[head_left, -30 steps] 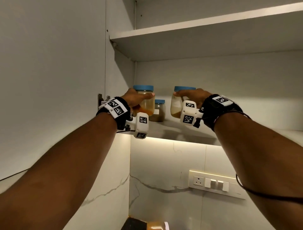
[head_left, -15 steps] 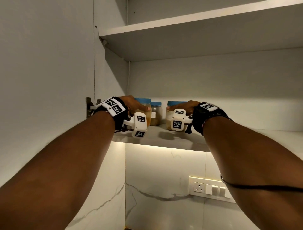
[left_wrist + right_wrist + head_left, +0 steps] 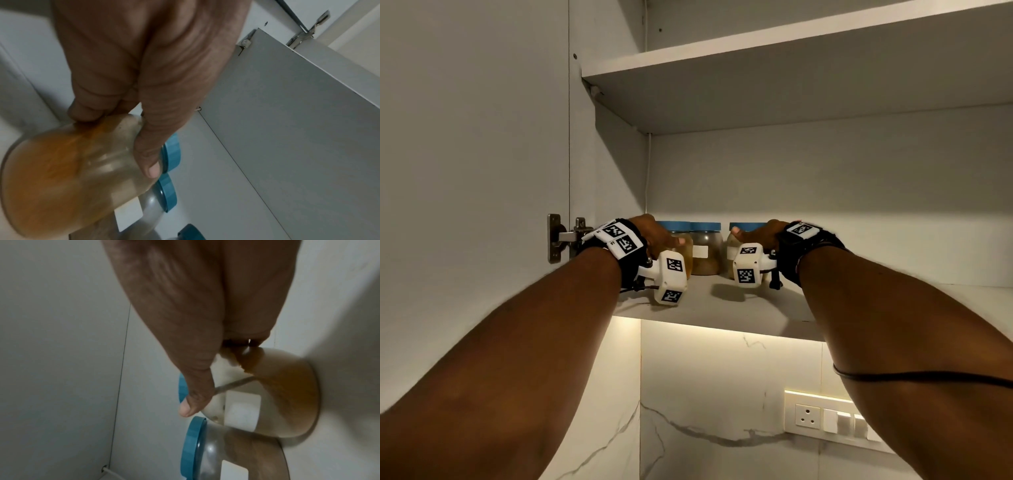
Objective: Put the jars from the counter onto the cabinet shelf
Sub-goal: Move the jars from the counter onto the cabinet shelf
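Three clear jars with blue lids stand in a row at the back left of the lower cabinet shelf. My left hand grips the left jar, which holds orange powder, thumb near its lid. My right hand grips the right jar, whose base meets the shelf; its thumb lies by the white label. Between them the middle jar with brown contents stands untouched. The wrist cameras hide both held jars' lower parts in the head view.
An upper shelf hangs overhead. The open cabinet door and its hinge are at the left. Below the shelf are a lit marble wall and a socket with switches. The shelf runs bare to the right.
Both hands came down with their jars from above the shelf to shelf level, either side of the middle jar. The head view tilted upward.
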The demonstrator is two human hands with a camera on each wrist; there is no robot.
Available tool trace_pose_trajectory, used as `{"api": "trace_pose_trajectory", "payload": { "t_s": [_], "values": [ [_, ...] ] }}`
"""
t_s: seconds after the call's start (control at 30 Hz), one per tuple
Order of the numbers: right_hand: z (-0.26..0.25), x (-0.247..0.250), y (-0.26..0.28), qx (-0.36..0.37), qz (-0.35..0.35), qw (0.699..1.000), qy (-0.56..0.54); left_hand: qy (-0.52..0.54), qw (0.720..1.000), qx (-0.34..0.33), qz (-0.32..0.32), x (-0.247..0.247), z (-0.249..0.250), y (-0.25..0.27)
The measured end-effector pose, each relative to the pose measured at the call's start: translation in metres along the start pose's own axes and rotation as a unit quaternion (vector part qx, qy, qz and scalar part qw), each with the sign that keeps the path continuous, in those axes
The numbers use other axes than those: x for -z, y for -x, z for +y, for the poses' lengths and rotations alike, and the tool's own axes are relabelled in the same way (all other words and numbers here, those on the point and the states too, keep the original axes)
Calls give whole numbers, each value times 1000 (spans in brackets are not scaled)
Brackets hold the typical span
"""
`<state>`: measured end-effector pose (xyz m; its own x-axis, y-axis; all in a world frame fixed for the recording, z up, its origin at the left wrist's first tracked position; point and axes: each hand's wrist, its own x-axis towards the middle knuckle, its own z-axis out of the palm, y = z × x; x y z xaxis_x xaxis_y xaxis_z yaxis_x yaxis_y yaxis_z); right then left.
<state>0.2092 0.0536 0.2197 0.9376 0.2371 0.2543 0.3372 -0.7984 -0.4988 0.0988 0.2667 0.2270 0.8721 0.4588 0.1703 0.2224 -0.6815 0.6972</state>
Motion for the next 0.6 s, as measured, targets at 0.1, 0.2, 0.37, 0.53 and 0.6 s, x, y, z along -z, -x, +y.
{"api": "trace_pose_trajectory", "payload": {
  "t_s": [0.1, 0.2, 0.37, 0.53, 0.6],
  "values": [
    [-1, -6, -12, 10, 0, 1000, 7, 5, 1000, -3, -5, 1, -3, -10],
    [-3, -15, -22, 17, 6, 999, -28, 8, 1000, -7, -5, 0, -5, -16],
    [-6, -22, -34, 20, 4, 998, -59, 15, 1000, -7, -10, -2, -5, -15],
    [-2, -11, -30, 27, 3, 999, -31, 53, 998, -20, -8, 7, -2, -8],
    [-2, 1, -26, 33, 19, 998, -53, 85, 996, -17, -2, 12, 2, 2]
  ]
}}
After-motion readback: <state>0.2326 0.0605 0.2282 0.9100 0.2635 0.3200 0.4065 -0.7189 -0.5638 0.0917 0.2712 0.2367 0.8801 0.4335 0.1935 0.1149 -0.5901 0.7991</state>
